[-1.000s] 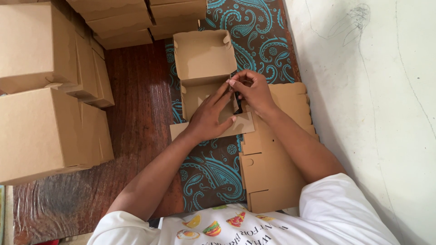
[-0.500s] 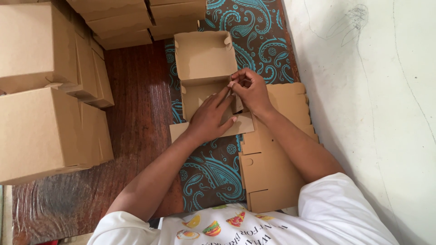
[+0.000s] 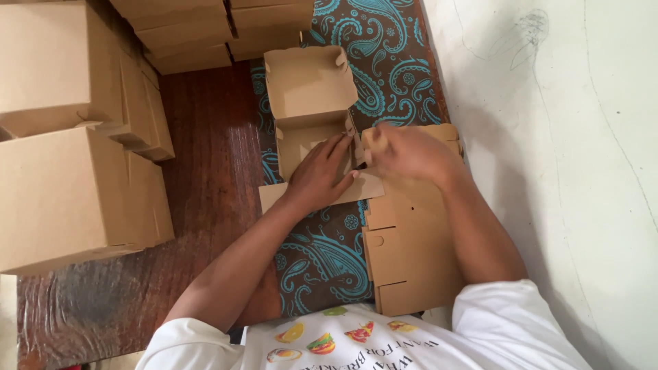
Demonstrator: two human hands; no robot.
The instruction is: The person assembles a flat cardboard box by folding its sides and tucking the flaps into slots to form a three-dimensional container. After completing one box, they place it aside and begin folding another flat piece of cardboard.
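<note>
We see the left hand (image 3: 321, 175) lying flat, fingers together & stretched out, pressing on the half-folded box (image 3: 312, 103) at the frame's middle, fingertips pointing to 1 o'clock toward the box's right wall. The box sits on the paisley mat (image 3: 394, 65), lid panel up at 12 o'clock, front flap flat under the palm. The right hand (image 3: 404, 152) is just at 3 o'clock of the left, blurred; fingers look curled at the box's right edge, but we can't tell if they're clamped on cardboard or loose. Under the right forearm, at 5 o'clock of the box, lies a stack of flat blanks (image 3: 411, 267), touching the mat's right side. Made-up boxes (image 3: 75, 185) stand at 9 o'clock on the wood floor (image 3: 205, 171), w/ more boxes (image 3: 205, 27) at 11 o'clock. A pale wall (image 3: 562, 151) fills the 3 o'clock side. White printed shirt (image 3: 356, 339) at 6 o'clock.
</note>
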